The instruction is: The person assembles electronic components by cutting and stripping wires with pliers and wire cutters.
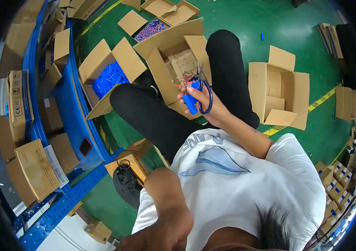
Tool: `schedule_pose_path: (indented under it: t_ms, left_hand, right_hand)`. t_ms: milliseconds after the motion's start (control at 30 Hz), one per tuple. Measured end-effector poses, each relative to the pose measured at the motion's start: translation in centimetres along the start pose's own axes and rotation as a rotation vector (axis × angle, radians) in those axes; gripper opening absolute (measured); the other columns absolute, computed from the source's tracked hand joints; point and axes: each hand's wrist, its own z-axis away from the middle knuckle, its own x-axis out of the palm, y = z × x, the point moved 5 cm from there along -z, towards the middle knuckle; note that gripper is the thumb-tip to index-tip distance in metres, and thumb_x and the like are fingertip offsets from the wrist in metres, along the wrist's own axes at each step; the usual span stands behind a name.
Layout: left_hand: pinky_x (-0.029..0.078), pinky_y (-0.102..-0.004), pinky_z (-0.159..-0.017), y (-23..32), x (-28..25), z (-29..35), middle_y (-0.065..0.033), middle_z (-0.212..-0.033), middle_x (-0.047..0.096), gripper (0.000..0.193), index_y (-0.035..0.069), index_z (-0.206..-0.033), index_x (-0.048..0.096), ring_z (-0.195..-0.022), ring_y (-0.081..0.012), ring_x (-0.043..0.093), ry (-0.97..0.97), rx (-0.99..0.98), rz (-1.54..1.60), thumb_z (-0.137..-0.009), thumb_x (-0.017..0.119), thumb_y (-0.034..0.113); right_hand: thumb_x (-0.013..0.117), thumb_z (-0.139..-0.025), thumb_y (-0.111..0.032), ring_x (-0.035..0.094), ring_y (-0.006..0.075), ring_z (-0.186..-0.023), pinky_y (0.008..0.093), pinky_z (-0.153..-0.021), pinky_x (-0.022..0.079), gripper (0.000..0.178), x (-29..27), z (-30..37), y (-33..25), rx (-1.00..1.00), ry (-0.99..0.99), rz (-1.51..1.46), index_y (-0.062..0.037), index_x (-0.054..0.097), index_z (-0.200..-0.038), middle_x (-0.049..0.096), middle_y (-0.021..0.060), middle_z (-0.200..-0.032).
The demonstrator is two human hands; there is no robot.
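Note:
My right hand (206,99) is closed in front of my lap. It grips a pair of scissors (210,100) with dark blue handles, blades pointing away from me. The same hand holds blue cylindrical battery packs (190,104); thin red wires show by the fingers. Under and beyond this hand stands an open cardboard box (157,75) with cut wire bits inside. My left hand (157,236) is raised close to the camera at the lower edge, blurred, with its fingers hidden.
Left of my legs, an open box holds many blue cylinders (110,79). Beyond is a box of red and blue pieces (150,30). An open carton (279,85) stands at the right. A blue shelf (71,108) carries cartons and a phone (86,146). One blue cylinder (262,37) lies on the green floor.

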Motion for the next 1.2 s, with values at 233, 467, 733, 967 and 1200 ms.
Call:
schedule_pose_path:
  t_ms: [233,467,733,967,1200]
  left_hand:
    - [0.036,-0.0352,-0.088,3.4,-1.8,3.8,-0.0072,-0.105,0.048,0.034,0.014,-0.109,0.05,-0.096,-0.017,0.046,-0.303,-0.208,-0.297,-0.077,0.061,0.009]
    - [0.031,-0.0406,-0.099,-5.5,-20.4,8.6,-0.0164,-0.128,0.041,0.045,0.001,-0.122,0.038,-0.122,-0.0272,0.038,0.267,-0.874,-0.801,-0.086,0.054,0.023]
    - [0.021,-0.0391,-0.105,-7.9,-24.1,14.4,-0.0091,-0.133,0.037,0.058,0.008,-0.132,0.029,-0.125,-0.0254,0.032,0.469,-1.038,-0.292,-0.092,0.027,0.05]
    - [0.029,-0.0398,-0.101,-6.9,-24.3,13.6,-0.0089,-0.128,0.041,0.057,0.014,-0.132,0.03,-0.122,-0.0241,0.037,0.561,-1.081,-0.175,-0.091,0.027,0.052]
    - [0.037,-0.0411,-0.095,-5.3,-25.5,14.2,-0.0079,-0.112,0.052,0.045,0.015,-0.119,0.042,-0.109,-0.0212,0.049,0.764,-1.102,-0.119,-0.091,0.034,0.049]
  right_hand:
    - [0.054,-0.087,-0.034,0.057,0.0139,-0.091,0.0305,-0.07,0.051,0.034,-0.9,1.7,-1.5,-0.084,0.017,-0.136,-0.0073,0.049,-0.108,0.058,0.0087,-0.1]
    - [0.052,-0.088,-0.029,0.055,0.015,-0.097,0.0293,-0.08,0.047,0.042,-1.4,2.5,-3.7,-0.245,0.039,-0.11,-0.0015,0.046,-0.119,0.056,0.0099,-0.108]
    - [0.054,-0.086,-0.024,0.045,0.0316,-0.111,0.034,-0.094,0.032,0.048,-0.3,1.1,-0.9,-0.473,0.067,0.748,0.0055,0.039,-0.121,0.048,0.0214,-0.116]
    - [0.055,-0.085,-0.018,0.052,0.0309,-0.102,0.0367,-0.089,0.038,0.041,3.1,1.5,-3.2,-0.675,0.059,1.21,0.0014,0.041,-0.118,0.053,0.0195,-0.108]
    - [0.053,-0.087,-0.014,0.049,0.0089,-0.074,0.0223,-0.072,0.04,0.017,1.4,1.9,-5.6,-0.359,0.13,0.598,0.0004,0.054,-0.096,0.055,0.0021,-0.077]
